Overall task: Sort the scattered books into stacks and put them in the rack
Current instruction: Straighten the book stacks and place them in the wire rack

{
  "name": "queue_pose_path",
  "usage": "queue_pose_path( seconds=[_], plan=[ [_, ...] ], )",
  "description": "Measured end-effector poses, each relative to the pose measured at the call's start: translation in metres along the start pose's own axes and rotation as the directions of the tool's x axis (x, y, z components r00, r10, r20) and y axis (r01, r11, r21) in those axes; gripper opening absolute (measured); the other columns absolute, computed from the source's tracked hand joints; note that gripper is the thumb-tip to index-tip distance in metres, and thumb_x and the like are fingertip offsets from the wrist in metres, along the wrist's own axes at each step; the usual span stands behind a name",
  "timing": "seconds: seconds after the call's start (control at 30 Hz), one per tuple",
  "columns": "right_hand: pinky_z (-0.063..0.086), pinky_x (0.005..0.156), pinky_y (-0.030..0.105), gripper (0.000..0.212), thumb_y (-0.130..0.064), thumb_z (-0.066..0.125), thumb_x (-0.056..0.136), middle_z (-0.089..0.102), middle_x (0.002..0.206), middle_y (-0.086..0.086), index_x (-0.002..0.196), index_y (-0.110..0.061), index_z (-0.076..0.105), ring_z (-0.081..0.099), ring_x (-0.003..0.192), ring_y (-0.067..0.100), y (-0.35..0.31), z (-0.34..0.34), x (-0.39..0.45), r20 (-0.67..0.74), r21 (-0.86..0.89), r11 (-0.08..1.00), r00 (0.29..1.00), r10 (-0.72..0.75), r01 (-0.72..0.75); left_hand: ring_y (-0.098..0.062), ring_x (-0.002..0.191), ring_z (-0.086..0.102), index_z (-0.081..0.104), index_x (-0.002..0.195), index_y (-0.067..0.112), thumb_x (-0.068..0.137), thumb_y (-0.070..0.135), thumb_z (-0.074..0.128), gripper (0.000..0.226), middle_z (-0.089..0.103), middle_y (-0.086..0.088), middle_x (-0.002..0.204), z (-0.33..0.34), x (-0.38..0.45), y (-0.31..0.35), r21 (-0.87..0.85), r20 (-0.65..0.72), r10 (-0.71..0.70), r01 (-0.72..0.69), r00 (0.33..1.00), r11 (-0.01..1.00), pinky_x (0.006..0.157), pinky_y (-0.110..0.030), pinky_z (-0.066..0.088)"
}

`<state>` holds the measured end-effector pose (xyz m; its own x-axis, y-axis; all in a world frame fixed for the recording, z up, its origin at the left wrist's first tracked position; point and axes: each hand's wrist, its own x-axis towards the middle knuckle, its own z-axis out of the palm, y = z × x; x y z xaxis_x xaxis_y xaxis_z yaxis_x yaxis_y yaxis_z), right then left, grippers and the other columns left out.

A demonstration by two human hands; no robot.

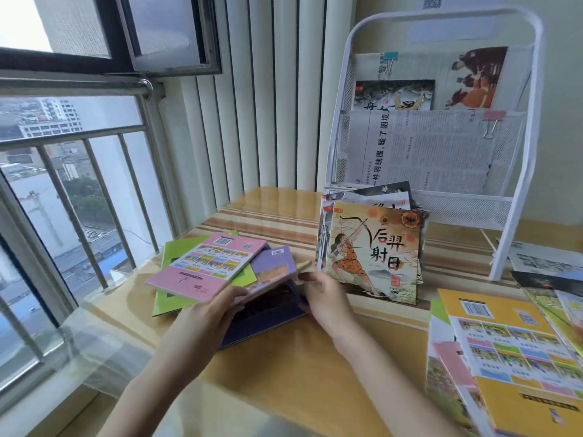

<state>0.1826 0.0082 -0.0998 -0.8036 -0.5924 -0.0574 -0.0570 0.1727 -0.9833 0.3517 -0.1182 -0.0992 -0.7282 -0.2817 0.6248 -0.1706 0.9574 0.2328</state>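
Both hands worked at a loose pile of books at about ten o'clock on the wooden table point(284, 373). The left hand point(208, 316) gripped the near edge of the pile, fingers curled under a pink book point(205, 263) that lay on top of a green book point(176, 247). The right hand point(325, 298) rested on a dark purple book point(265, 316), its fingertips at a lilac book point(274, 263); whether they pinched it could not be told. At twelve o'clock a stack of picture books point(375, 247) leaned against the white rack point(517, 146), which held newspapers point(435, 152) fixed with binder clips. At three o'clock more books lay scattered, a yellow book point(511, 342) uppermost
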Motion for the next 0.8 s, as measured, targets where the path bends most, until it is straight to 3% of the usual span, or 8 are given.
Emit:
queue_pose_path(
  seconds=[0.1, 0.17, 0.27, 0.37, 0.43, 0.57, 0.67, 0.8],
  plan=[
    [0.056, 0.058, 0.034, 0.037, -0.041, 0.04, 0.098, 0.07, 0.084, 0.013, 0.093, -0.011, 0.062, 0.066, 0.069, 0.025, -0.004, 0.011, -0.003, 0.174, 0.48, 0.809, 0.94, 0.293, -0.34, -0.014, 0.051, 0.06, 0.052, 0.1, 0.037, 0.078, 0.029, 0.057, 0.024, 0.07, 0.011, 0.072, 0.004, -0.007, -0.002, 0.022, 0.074, 0.033, -0.035, 0.997, 0.999, 0.039, -0.02, 0.039],
    [0.053, 0.058, 0.031, 0.046, -0.054, 0.045, 0.092, 0.073, 0.086, 0.013, 0.095, -0.014, 0.067, 0.067, 0.072, 0.028, -0.002, 0.011, -0.002, 0.235, 0.398, 0.83, 0.918, 0.32, -0.391, -0.008, 0.066, 0.061, 0.052, 0.102, 0.041, 0.077, 0.043, 0.05, 0.025, 0.072, 0.015, 0.086, 0.009, -0.013, -0.005, 0.022, 0.121, 0.047, -0.05, 0.992, 0.998, 0.046, -0.019, 0.043],
    [0.049, 0.062, 0.032, 0.024, -0.019, 0.06, 0.089, 0.069, 0.097, 0.017, 0.108, -0.004, 0.058, 0.064, 0.075, 0.028, 0.005, 0.012, 0.004, 0.193, 0.237, 0.91, 0.934, 0.299, -0.341, 0.001, 0.097, 0.057, 0.052, 0.109, 0.057, 0.064, 0.075, 0.059, 0.05, 0.066, 0.027, 0.11, 0.005, -0.023, -0.008, -0.245, 0.263, -0.045, 0.112, 0.964, 0.963, 0.075, -0.012, 0.045],
    [0.05, 0.062, 0.034, 0.028, -0.005, 0.058, 0.087, 0.064, 0.107, 0.022, 0.113, -0.002, 0.051, 0.062, 0.079, 0.029, 0.013, 0.013, 0.006, 0.142, 0.144, 0.943, 0.949, 0.28, -0.3, -0.004, 0.111, 0.06, 0.065, 0.105, 0.045, 0.062, 0.076, 0.062, 0.054, 0.068, 0.017, 0.114, -0.001, -0.017, -0.02, -0.658, 0.27, -0.237, 0.358, 0.933, 0.662, 0.102, -0.033, 0.042],
    [0.049, 0.065, 0.035, 0.021, -0.008, 0.058, 0.087, 0.064, 0.105, 0.02, 0.107, -0.005, 0.052, 0.061, 0.082, 0.029, 0.015, 0.015, 0.004, 0.137, 0.133, 0.953, 0.957, 0.255, -0.273, -0.009, 0.13, 0.045, 0.063, 0.105, 0.05, 0.059, 0.08, 0.057, 0.056, 0.057, 0.02, 0.131, 0.001, -0.004, -0.041, -0.483, 0.127, -0.398, 0.407, 0.909, 0.775, 0.111, -0.044, 0.033],
    [0.052, 0.084, 0.04, 0.035, -0.025, 0.071, 0.08, 0.067, 0.109, 0.011, 0.108, -0.012, 0.055, 0.064, 0.097, 0.028, 0.019, 0.016, 0.001, 0.155, 0.185, 0.964, 0.974, 0.163, -0.19, -0.025, 0.147, -0.003, 0.026, 0.135, 0.061, 0.039, 0.101, 0.026, 0.104, 0.012, 0.02, 0.156, 0.015, 0.015, -0.074, 0.138, 0.401, -0.517, 0.509, 0.756, 0.85, 0.113, -0.06, 0.0],
    [0.047, 0.095, 0.052, 0.058, -0.035, 0.081, 0.066, 0.065, 0.115, 0.007, 0.115, -0.014, 0.056, 0.061, 0.106, 0.03, 0.02, 0.019, -0.002, 0.128, 0.198, 0.971, 0.986, 0.11, -0.134, -0.03, 0.147, 0.003, 0.025, 0.141, 0.054, 0.069, 0.088, 0.032, 0.08, 0.015, 0.012, 0.159, 0.021, 0.026, -0.074, 0.222, 0.396, -0.573, 0.53, 0.718, 0.818, 0.112, -0.062, 0.007],
    [0.052, 0.085, 0.043, 0.024, -0.022, 0.071, 0.081, 0.068, 0.102, 0.007, 0.103, -0.016, 0.061, 0.065, 0.097, 0.029, 0.02, 0.017, -0.004, 0.075, 0.123, 0.992, 0.997, -0.004, -0.006, -0.034, 0.134, 0.038, 0.052, 0.133, 0.03, 0.093, 0.054, 0.043, 0.047, 0.05, -0.003, 0.142, 0.029, 0.022, -0.074, 0.231, 0.146, -0.581, 0.543, 0.801, 0.807, 0.101, -0.053, 0.036]
  ],
)
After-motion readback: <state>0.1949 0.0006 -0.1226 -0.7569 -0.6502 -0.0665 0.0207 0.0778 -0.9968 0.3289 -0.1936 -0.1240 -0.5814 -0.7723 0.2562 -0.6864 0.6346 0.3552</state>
